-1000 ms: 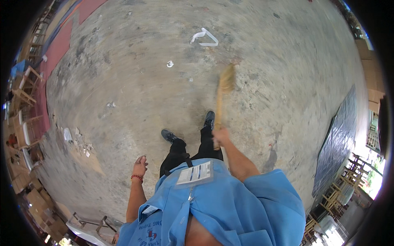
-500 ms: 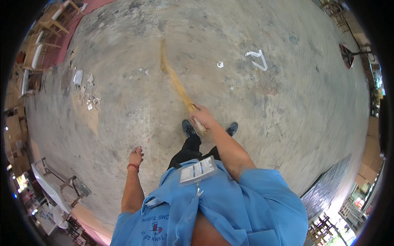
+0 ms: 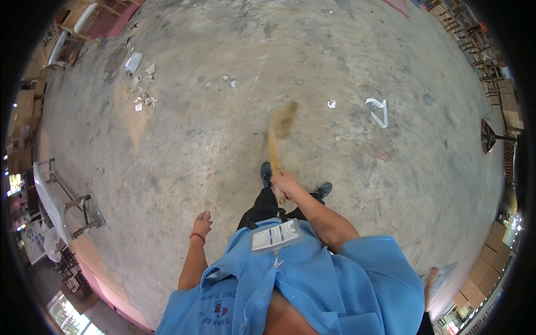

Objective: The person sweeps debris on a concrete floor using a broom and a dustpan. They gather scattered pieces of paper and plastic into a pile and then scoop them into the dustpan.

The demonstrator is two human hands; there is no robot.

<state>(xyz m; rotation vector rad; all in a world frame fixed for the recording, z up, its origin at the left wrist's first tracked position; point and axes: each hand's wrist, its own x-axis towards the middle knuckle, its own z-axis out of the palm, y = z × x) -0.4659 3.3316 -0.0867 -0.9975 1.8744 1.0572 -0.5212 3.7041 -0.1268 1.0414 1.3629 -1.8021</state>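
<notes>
Concrete floor (image 3: 346,190), broom (image 3: 274,139) now farther right

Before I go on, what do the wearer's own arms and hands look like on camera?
Both hands are ungloved. A red bracelet, seemingly beaded, circles the wrist of the left hand; no band shows at the right hand. The right sleeve is plain blue, loose and short, leaving the forearm bare. No cables show on either arm.

straw-coloured broom (image 3: 274,139), yellowish handle (image 3: 273,153) gripped near its butt end by the right hand (image 3: 285,183), tan flared head (image 3: 284,120) blurred, pointing forward and slightly rightward, out over the grey concrete floor (image 3: 190,128)
</notes>
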